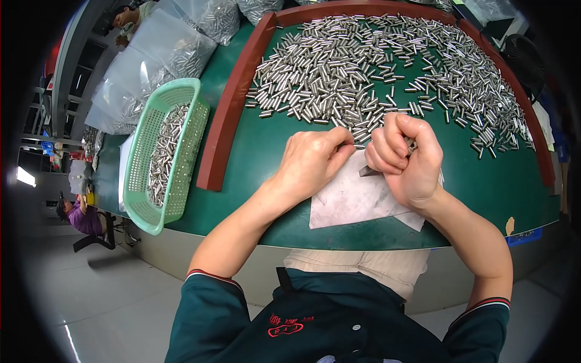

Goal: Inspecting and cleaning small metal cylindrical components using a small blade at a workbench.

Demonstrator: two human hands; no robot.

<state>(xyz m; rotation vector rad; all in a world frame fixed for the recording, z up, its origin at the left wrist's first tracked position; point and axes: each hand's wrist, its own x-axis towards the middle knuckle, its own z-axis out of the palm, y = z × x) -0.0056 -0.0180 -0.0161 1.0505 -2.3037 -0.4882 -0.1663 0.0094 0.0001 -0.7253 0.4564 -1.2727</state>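
Note:
My left hand (311,160) is closed, thumb and forefinger pinched at the near edge of a loose heap of short silvery metal pins (330,72). What the pinch holds, if anything, is hidden. My right hand (407,160) is wrapped in a fist round a flat grey metal tool (367,172). The tool's end sticks out toward the left hand; its kind cannot be made out. Beneath both hands lies a smudged whitish sheet (345,202) on the green tabletop (266,148).
A reddish-brown wooden rail (227,127) borders the heap. To the left stands a pale green perforated basket (196,124) partly filled with pins. Clear plastic bags (151,51) of pins lie behind it. Two people are farther off at left.

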